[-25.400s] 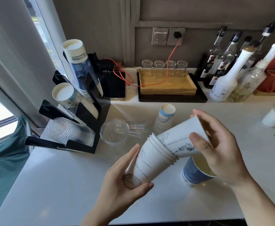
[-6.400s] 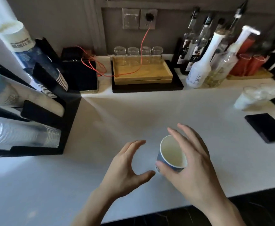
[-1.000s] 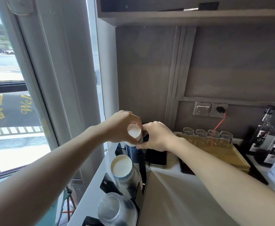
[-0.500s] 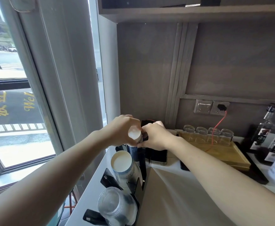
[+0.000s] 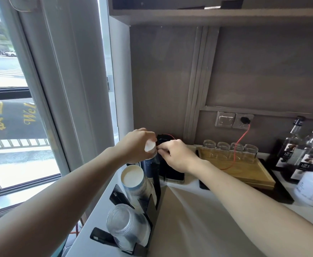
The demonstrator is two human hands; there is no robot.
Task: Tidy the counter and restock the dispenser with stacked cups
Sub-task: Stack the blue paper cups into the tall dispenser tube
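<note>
Nearest to us, well below both hands, the black tiered cup dispenser (image 5: pixel 148 206) is sitting at the left edge of the white bench (image 5: pixel 198 219), its slots tilting the stacks up toward the person so that a cup can be pulled straight off the open end. The lowest slot is cradling a sleeve of clear plastic cups (image 5: pixel 126 225). Just above it, a stack of white paper cups with pale blue print (image 5: pixel 133 179) is lying in the middle slot, its open mouth facing us.

Now up to the action. The left hand (image 5: pixel 135 145) is wrapping around the top of the tall stack of dark blue paper cups (image 5: pixel 151 164) in the uppermost slot, steadying it from the window side. The right hand (image 5: pixel 176 156) is pinching at the white-rimmed top cup (image 5: pixel 150 147) from the other side, fingers closed narrowly on its rim. Two hands, I'd say, because a tall leaning stack wobbles when a cup is being pressed home. My read is that the last stray cup is being seated, so the restock is looking close to finished.

Beyond the right hand, a wooden tray (image 5: pixel 244 171) is holding a row of small clear glass jars (image 5: pixel 230 149), with a red cable (image 5: pixel 239 143) draping across it from the wall socket (image 5: pixel 243 120). Farther right, dark syrup bottles (image 5: pixel 300 153) are standing against the wall.
</note>
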